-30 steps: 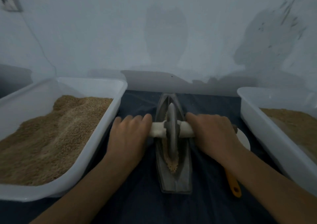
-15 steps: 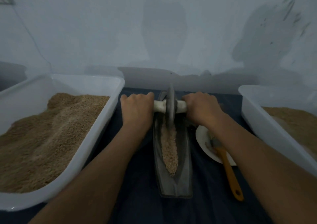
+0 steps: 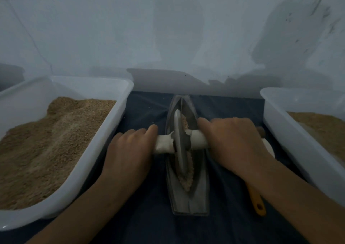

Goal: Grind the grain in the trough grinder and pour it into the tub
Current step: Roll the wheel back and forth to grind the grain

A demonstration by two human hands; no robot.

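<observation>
Both hands are on the white axle of the grinding wheel, one to each side of the disc. The left hand lies over its end of the axle with fingers curled down on it, and the right hand wraps its end the same way. The wheel stands on edge in the groove of the trough grinder, about midway along it, directly between the two hands.

The grain lies in a thin line along the groove, some ahead of the hands and more on the near side of them. It sits close to the groove's lip (the trough is shallow and narrow), so a hard stroke toward the body could push kernels over the near tip onto the dark cloth covering the desk.

The wheel looks slightly tilted. Uneven pressure from one hand could ride it up the groove wall and scatter grain sideways.

Nothing visibly holds the trough down, so it may slide or twist under a strong push.

The yellow-handled brush lies under the right forearm, just right of the trough, and a drawn-back elbow could knock it. The left tub, outside the left hand, is heaped high, and the right tub sits beyond the right hand; a hasty pour into either could spill over the rim.
</observation>
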